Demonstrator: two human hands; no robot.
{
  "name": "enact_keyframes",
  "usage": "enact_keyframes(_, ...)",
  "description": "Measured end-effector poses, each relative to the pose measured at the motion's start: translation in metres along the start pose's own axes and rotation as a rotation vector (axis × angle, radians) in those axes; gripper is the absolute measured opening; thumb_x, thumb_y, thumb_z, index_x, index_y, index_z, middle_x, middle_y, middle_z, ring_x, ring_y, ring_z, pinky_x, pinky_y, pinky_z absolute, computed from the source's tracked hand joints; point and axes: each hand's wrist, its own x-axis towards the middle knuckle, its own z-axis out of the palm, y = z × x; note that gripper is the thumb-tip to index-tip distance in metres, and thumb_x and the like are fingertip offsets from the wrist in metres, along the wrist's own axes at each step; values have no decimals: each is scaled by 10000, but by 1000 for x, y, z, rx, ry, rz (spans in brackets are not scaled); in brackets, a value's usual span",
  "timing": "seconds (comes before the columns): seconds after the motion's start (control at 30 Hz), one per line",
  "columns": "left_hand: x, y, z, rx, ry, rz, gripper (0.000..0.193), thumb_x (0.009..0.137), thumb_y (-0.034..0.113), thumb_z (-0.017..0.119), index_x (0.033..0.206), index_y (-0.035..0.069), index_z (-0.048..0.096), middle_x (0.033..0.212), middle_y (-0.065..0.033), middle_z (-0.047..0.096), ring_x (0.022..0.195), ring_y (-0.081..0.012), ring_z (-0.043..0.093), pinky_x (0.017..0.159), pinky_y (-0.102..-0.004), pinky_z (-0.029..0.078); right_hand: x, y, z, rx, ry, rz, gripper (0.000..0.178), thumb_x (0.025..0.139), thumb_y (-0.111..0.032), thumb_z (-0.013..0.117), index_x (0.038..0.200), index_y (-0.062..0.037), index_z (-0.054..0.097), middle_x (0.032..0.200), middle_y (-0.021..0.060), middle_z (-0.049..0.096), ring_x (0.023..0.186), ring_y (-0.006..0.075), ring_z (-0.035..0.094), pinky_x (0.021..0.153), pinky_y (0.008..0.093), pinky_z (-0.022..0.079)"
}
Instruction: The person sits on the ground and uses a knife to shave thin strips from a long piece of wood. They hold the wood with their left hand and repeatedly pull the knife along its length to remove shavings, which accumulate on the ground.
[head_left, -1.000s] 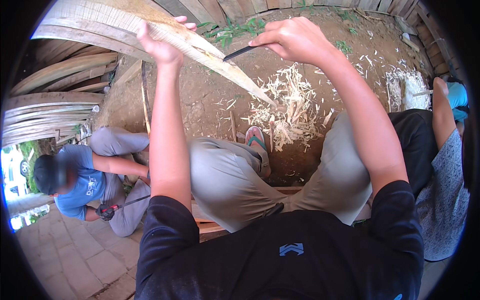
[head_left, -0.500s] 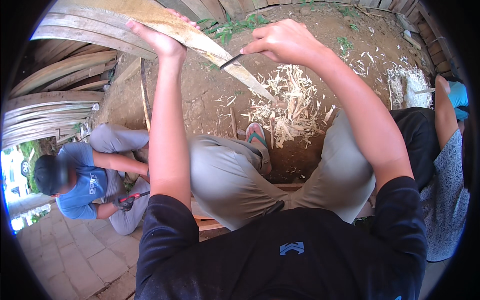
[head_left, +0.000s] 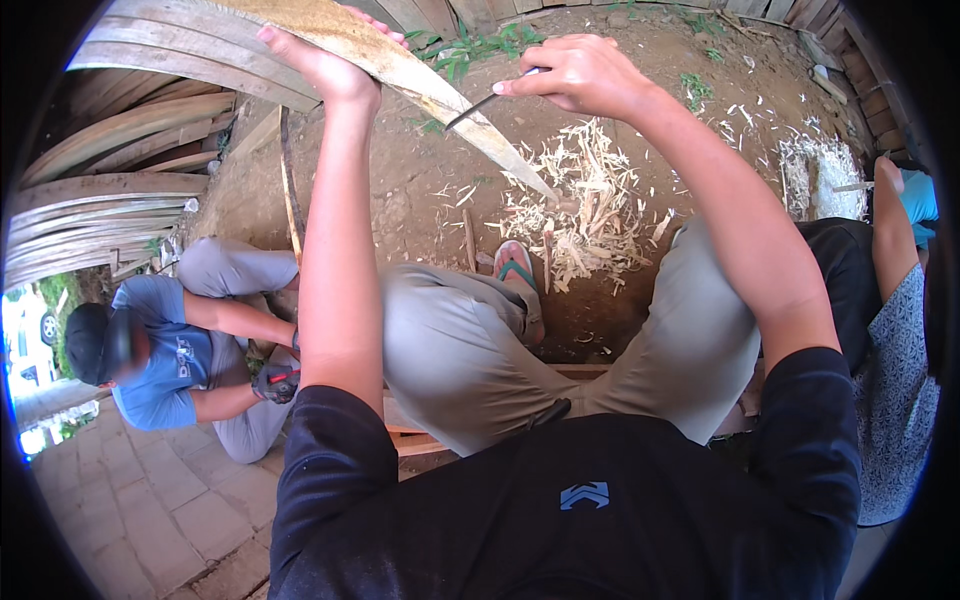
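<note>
My left hand point(head_left: 342, 78) grips a long pale wooden board point(head_left: 420, 80) from below, its thumb along one edge and fingertips showing over the other. The board slants down to the right and tapers to a narrow end by a heap of wood shavings point(head_left: 585, 215). Closed around a knife, my right hand point(head_left: 582, 76) is just right of the board. The knife's thin dark blade point(head_left: 470, 114) lies across the board's lower part, and its handle is mostly hidden in my fingers.
At left a person point(head_left: 165, 350) in a blue shirt and dark cap sits with a red-handled tool. Another person's arm point(head_left: 895, 220) shows at far right. Stacked boards point(head_left: 110, 210) stand at left. My sandalled foot point(head_left: 515, 265) is beside the shavings.
The knife and my right hand have shifted very slightly, with the blade still at the board. The person at left has moved their gloved hand and the red-handled tool.
</note>
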Motion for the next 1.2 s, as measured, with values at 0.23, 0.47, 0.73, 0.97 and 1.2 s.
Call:
enact_keyframes(0.23, 5, 0, -5, -26, -17, -10, 1112, 718, 1050, 59, 795, 46, 529, 654, -133, 511, 625, -311, 508, 621, -457, 463, -1, -10, 12, -80, -33, -14, 634, 780, -40, 689, 1242, -474, 691, 906, -35, 646, 780, 199, 678, 526, 385, 557)
enact_keyframes(0.47, -7, -2, 22, -141, 103, 68, 835, 905, 886, 293, 1042, 105, 554, 722, -76, 545, 541, -266, 570, 484, -402, 513, 11, -35, 24, -185, -295, -100, 524, 835, -112, 666, 1242, -442, 685, 951, -8, 632, 812, 223, 694, 478, 411, 572)
enact_keyframes(0.73, 2, -15, 32, -66, 262, 346, 786, 982, 789, 290, 1280, 96, 508, 807, -101, 581, 627, -255, 609, 522, -389, 530, 16, -30, -9, -84, -201, -26, 557, 792, -90, 688, 1253, -402, 687, 950, -6, 634, 825, 221, 686, 564, 398, 585)
enact_keyframes(0.97, 2, -13, 16, -100, 99, 92, 829, 962, 826, 260, 1250, 96, 526, 807, -102, 584, 626, -264, 604, 551, -409, 539, -1, -6, -3, -73, -117, -17, 679, 721, -35, 744, 1285, -407, 678, 966, -14, 648, 862, 219, 667, 714, 397, 558)
enact_keyframes(1.2, -6, -6, 23, -163, 125, 7, 880, 927, 864, 287, 1132, 55, 566, 770, -102, 574, 615, -274, 598, 555, -403, 540, -1, -14, 15, -108, -283, -52, 626, 741, -57, 735, 1264, -398, 705, 951, -5, 648, 884, 234, 688, 662, 452, 617)
